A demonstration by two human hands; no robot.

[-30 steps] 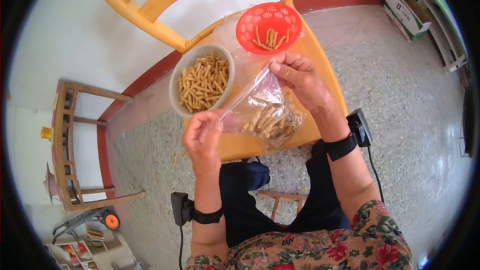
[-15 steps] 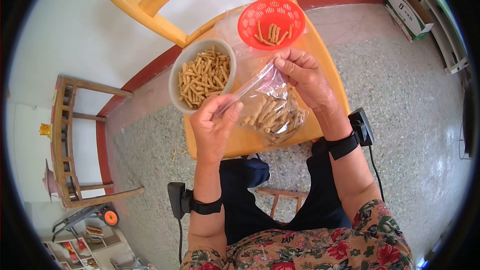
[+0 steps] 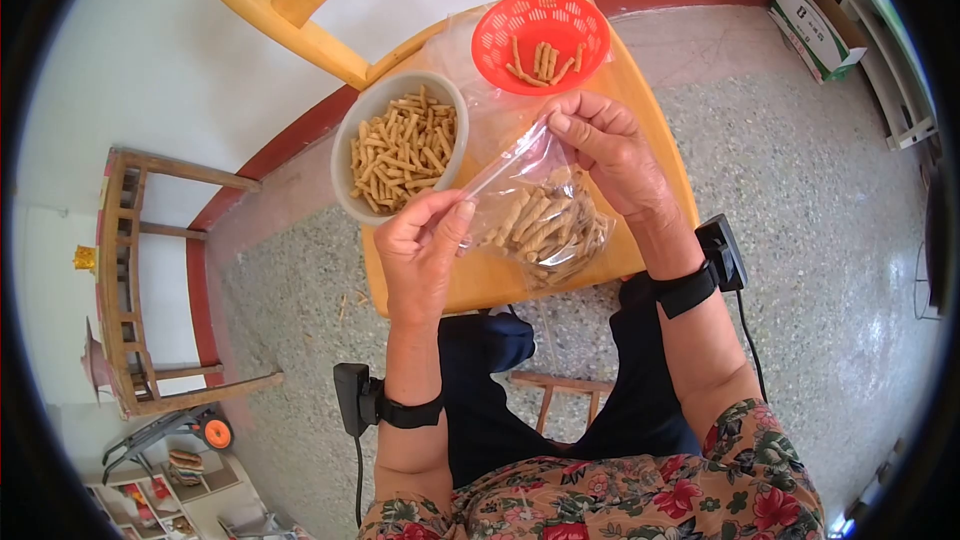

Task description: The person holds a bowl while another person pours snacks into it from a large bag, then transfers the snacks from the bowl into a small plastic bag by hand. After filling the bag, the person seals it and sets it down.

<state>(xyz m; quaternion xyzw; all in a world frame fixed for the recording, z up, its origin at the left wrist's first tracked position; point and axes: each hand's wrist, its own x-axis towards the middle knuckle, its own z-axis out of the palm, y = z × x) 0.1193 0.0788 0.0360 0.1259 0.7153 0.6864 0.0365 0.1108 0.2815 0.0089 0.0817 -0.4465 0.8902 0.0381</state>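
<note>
A clear plastic zip bag (image 3: 550,225) with many short tan snack sticks in its lower part hangs between my hands over the chair seat. My left hand (image 3: 422,240) pinches the left end of its top edge between thumb and fingers. The right end of that edge is held by my right hand (image 3: 605,145), thumb against the curled fingers. Beyond my left hand stands a pale bowl (image 3: 347,155) heaped with the same sticks. A red perforated basket (image 3: 490,45) holding several sticks is just past my right hand.
The yellow wooden chair (image 3: 655,140) has more clear plastic lying under the containers. A wooden frame (image 3: 125,280) stands at the left by the wall. At the far right is an open carton (image 3: 815,30). A few crumbs lie on the speckled floor left of the seat.
My left hand has shifted slightly left and the bag's top edge looks straighter. My right hand keeps its hold in nearly the same place. The whole view has moved a little.
</note>
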